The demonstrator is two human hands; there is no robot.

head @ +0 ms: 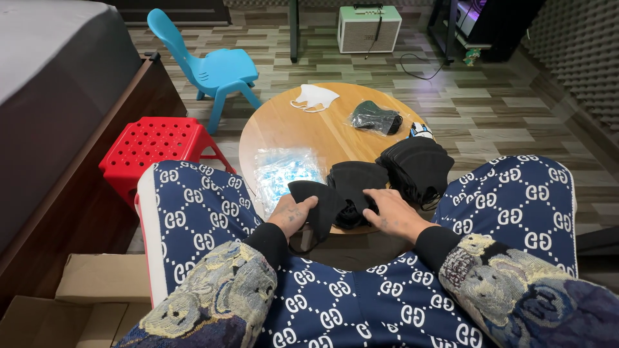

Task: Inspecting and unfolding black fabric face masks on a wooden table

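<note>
From the head view we look down over our own lap at a low round wooden table (309,129). Our left hand (291,212) is closed on a black face mask (316,200), thumb on top and fingers underneath, holding it at the near edge of the table just above our knee. Our right hand (393,211) lies flat with the fingers spread, its tips touching a small heap of black masks (354,183) just beside the held one — it grips nothing that we can see. Behind that heap, toward the right rim, sits a taller stack of black masks (418,169). To the left of the hands lies a clear plastic bag (284,173) with blue and white contents (what exactly is inside, we cannot tell). Farther across the table rest a white mask (314,98) and a dark mask sealed in a clear wrapper (375,118). On the floor to the left stand a red plastic stool (155,145) and, beyond it, a blue plastic chair (209,67) — both well apart from the hands.
</note>
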